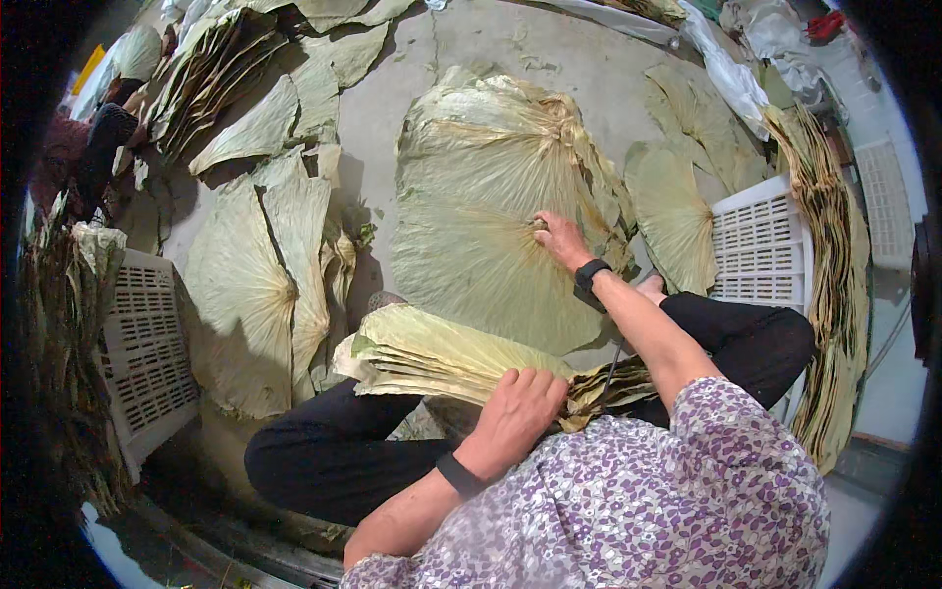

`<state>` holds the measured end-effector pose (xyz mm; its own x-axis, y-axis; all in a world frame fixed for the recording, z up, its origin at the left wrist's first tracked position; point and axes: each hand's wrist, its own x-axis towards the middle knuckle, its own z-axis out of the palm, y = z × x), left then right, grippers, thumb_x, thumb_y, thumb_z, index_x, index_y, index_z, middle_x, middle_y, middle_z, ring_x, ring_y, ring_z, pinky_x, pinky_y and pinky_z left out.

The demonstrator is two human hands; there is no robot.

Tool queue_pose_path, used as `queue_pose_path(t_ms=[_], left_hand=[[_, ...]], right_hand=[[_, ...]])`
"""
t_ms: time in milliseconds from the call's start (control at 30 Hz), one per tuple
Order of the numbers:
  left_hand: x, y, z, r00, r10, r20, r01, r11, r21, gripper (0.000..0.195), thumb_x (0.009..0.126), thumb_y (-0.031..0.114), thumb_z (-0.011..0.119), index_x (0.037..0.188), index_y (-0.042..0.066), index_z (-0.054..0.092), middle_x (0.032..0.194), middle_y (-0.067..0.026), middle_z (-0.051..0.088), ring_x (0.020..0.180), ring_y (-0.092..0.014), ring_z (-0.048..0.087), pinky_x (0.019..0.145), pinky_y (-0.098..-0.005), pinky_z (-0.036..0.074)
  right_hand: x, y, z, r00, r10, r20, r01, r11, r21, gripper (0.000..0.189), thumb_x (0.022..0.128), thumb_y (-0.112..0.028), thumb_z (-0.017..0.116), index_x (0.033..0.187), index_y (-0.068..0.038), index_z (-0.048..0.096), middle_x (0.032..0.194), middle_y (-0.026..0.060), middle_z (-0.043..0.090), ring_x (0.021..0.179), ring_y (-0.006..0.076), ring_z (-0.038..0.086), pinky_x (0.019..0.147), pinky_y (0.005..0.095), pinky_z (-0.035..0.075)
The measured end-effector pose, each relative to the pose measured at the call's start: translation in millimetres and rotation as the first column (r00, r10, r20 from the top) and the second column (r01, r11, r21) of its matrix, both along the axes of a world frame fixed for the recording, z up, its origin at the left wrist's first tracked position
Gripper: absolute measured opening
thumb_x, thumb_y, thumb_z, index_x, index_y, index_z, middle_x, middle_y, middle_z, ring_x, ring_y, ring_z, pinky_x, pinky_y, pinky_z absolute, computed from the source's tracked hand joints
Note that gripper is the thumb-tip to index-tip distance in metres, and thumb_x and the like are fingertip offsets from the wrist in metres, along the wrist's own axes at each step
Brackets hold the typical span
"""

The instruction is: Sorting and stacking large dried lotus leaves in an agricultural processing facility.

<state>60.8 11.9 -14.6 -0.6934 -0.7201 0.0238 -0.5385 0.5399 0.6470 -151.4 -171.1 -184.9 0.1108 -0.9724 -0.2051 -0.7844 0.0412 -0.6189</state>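
Note:
Across the lap lies a folded stack of dried lotus leaves [449, 346]. My left hand [519, 412] rests over the stack near its gathered right end, fingers curled on its upper edge. A thin dark rod [612, 368] stands out of the stack just right of that hand. In front lies a pile of large flat dried leaves [486, 191]. My right hand [563, 239] reaches onto its top leaf and has its fingertips pinched at the leaf's centre, where the veins meet. What lies beneath the right palm is hidden.
A white plastic crate [762, 250] stands at right with a long leaf stack [828, 280] beside it. Another crate [147, 353] stands at left, near more leaves [243, 294]. Part of another person [96, 147] shows at far left. White plastic bags [725, 66] lie at upper right.

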Motion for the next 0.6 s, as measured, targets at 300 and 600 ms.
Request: queue_pose_path(t_ms=[300,600], left_hand=[[9.9,4.9,5.8,0.999,-0.001,0.046,-0.001,0.999,0.050,0.024,0.074,0.011,0.054,0.097,0.003,0.052,0.102,-0.0131,0.054,0.096,-0.029,0.053,0.081,-0.0384,0.041],[20.1,8.9,0.2,0.990,0.092,0.108,-0.078,0.988,-0.132,0.018,0.082,0.009,0.050,0.099,0.004,0.053,0.144,-0.0149,0.030,0.134,-0.030,0.029,0.106,-0.0438,0.026]], right_hand=[[-5.9,31.5,157.7,0.951,0.308,-0.042,-0.305,0.901,-0.309,0.025,0.076,-0.015,0.062,0.100,-0.009,0.058,0.083,0.0134,0.064,0.078,0.0310,0.063,0.066,0.0371,0.049],[14.1,146.5,162.5,0.788,0.029,0.616,-0.366,0.826,0.429,0.023,0.086,-0.022,0.061,0.098,-0.002,0.063,0.080,0.0008,0.060,0.072,0.0074,0.052,0.066,0.0255,0.044]])
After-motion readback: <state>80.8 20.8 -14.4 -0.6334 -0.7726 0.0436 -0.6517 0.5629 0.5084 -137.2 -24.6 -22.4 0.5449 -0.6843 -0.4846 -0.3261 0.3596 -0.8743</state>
